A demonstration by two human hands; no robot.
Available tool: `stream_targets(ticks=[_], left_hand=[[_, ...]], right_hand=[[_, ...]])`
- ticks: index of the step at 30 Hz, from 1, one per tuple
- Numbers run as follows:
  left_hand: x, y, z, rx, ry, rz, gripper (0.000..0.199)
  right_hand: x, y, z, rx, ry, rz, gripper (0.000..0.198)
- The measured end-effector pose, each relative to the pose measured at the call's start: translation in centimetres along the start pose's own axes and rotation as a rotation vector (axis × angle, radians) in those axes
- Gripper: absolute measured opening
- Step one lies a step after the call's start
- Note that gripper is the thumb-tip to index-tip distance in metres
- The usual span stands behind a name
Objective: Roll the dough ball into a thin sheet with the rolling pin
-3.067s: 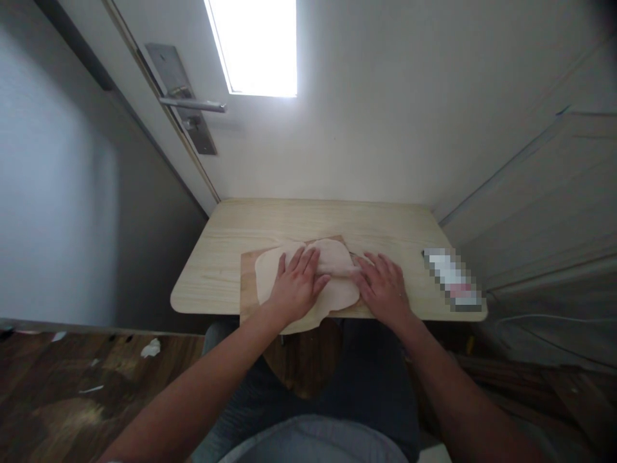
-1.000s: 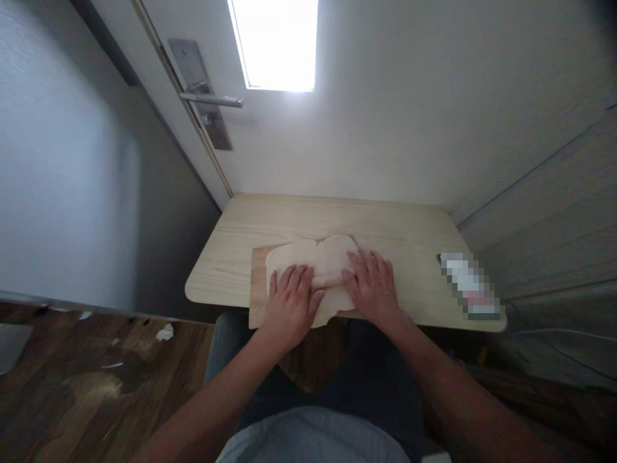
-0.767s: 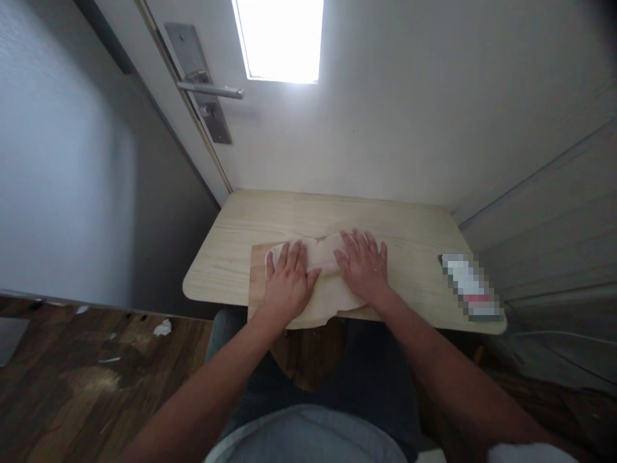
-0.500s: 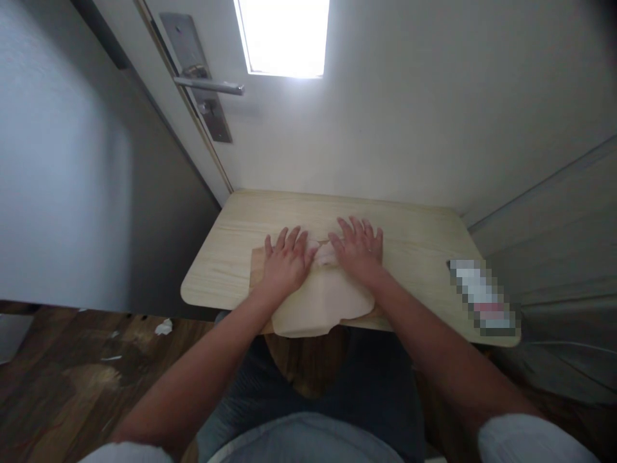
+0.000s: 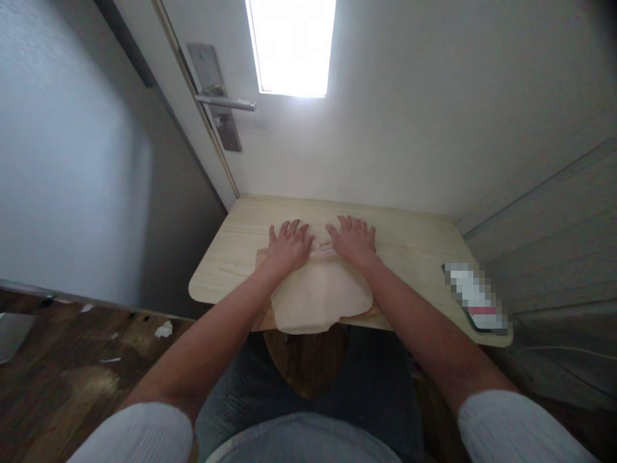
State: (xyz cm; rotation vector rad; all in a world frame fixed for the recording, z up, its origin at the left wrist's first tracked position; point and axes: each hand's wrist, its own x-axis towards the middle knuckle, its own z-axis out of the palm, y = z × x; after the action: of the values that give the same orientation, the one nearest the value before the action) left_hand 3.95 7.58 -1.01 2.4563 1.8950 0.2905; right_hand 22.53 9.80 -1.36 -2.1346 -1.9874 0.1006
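A pale, cream-coloured sheet [image 5: 318, 296], soft and dough-like, lies spread on a thin brown board [image 5: 263, 318]. Its near edge hangs a little past the board's front. Along the far edge the sheet is rumpled or folded into a narrow ridge between my hands. My left hand [image 5: 290, 244] rests palm down on the left part of that far edge, fingers spread. On the right part, my right hand [image 5: 354, 239] lies flat in the same way, its thumb pointing inward. Both palms hide parts of the ridge under them.
Board and sheet are on a small light-wood table [image 5: 409, 244] against a white door with a metal handle [image 5: 226, 103]. A blurred-out flat item [image 5: 475, 299] lies at the table's right end. Scraps of paper [image 5: 164, 329] litter the wooden floor on the left.
Both hands have slid slightly away from me along the far edge, staying flat. The camera view has shifted a little; the sheet's near part looks the same.
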Motion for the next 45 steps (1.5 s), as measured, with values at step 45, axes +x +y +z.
stream_targets(ticks=[45], left_hand=[[-1.7,2.9,0.4,-0.053,0.019,-0.041,0.061]], right_hand=[[-4.0,-0.6,0.0,-0.052,0.028,-0.034,0.063]])
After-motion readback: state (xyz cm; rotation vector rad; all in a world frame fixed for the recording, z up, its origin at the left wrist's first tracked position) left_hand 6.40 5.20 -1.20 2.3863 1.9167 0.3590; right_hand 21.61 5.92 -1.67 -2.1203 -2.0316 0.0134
